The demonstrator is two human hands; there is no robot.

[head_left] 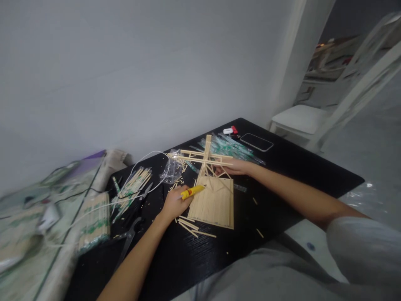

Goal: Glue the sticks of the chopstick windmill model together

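A smooth, pale wall [140,83] is rising behind a black table [269,200], and a white chair [299,119] is standing past the table's far edge, toward 2 o'clock. Near the table's middle, the stick model [213,205] is resting on its flat, ribbed panel of pale wooden sticks; its long axis is running from 12 to 6 o'clock, its post is pointing to 12, and its paired crossbars are reaching toward 9 and 3. The left hand [177,203] is lying at 8 o'clock from the model, covering a little of the panel's edge, its fingers closing round a yellow tool. The right hand [233,166] is reaching in from 3 o'clock; thin slanting struts are partly hiding its fingertips, so I cannot tell whether they are gripping. Crinkled clear-and-green wrappers [227,146] are spreading at 1 o'clock, and bundled sticks [134,188] are lying at 9, a white cable [156,151] looping over them. A flat, rounded phone [257,142] is lying at 2 o'clock. The smooth yellow tool [191,192] is pointing toward 2 over the panel. Loose square-cut sticks [189,225] are scattering at 7.
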